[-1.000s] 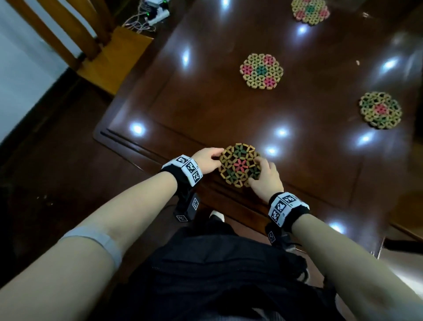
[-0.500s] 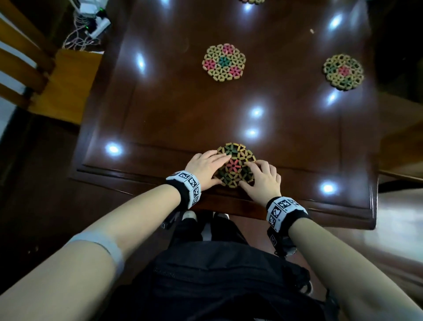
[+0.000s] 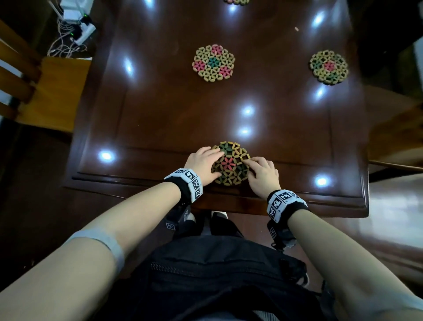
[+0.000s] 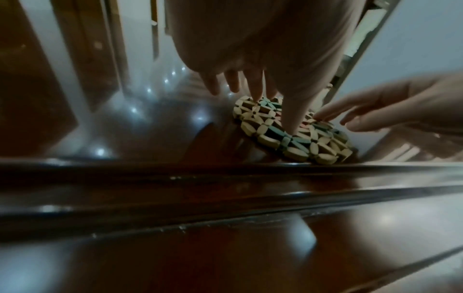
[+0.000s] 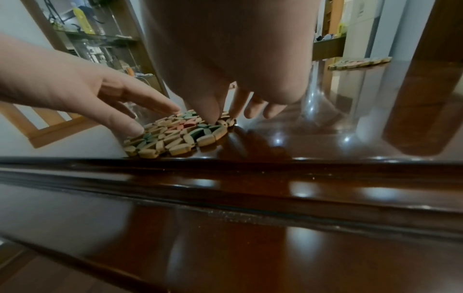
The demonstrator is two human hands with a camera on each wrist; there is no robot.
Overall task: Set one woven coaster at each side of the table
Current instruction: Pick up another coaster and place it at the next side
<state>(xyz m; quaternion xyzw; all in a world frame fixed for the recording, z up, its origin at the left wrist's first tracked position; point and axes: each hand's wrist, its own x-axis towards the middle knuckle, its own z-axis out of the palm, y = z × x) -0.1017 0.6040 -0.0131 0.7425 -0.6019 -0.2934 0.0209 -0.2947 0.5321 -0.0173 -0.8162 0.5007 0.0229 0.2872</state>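
A woven coaster [image 3: 230, 163] with a pink centre and green cells lies flat near the front edge of the dark wooden table [image 3: 183, 114]. My left hand [image 3: 202, 162] rests on its left part with straight fingers, the thumb [image 4: 293, 117] pressing down on the coaster [image 4: 323, 146]. My right hand [image 3: 261, 170] touches its right rim with extended fingertips [image 5: 213, 113] on the coaster [image 5: 175, 136]. A second coaster [image 3: 213, 63] lies mid-table and a third coaster [image 3: 329, 67] near the right side. A fourth coaster [image 3: 237, 1] shows at the far edge.
A wooden chair [image 3: 57, 91] stands at the table's left side. A white power strip with cables [image 3: 75, 27] lies on the floor behind it. The table has a raised moulded rim [image 3: 251, 197] close to my wrists.
My left hand has moved from the coaster's left rim onto its top. The right hand stays at the right rim. The head view has swung to face the table squarely.
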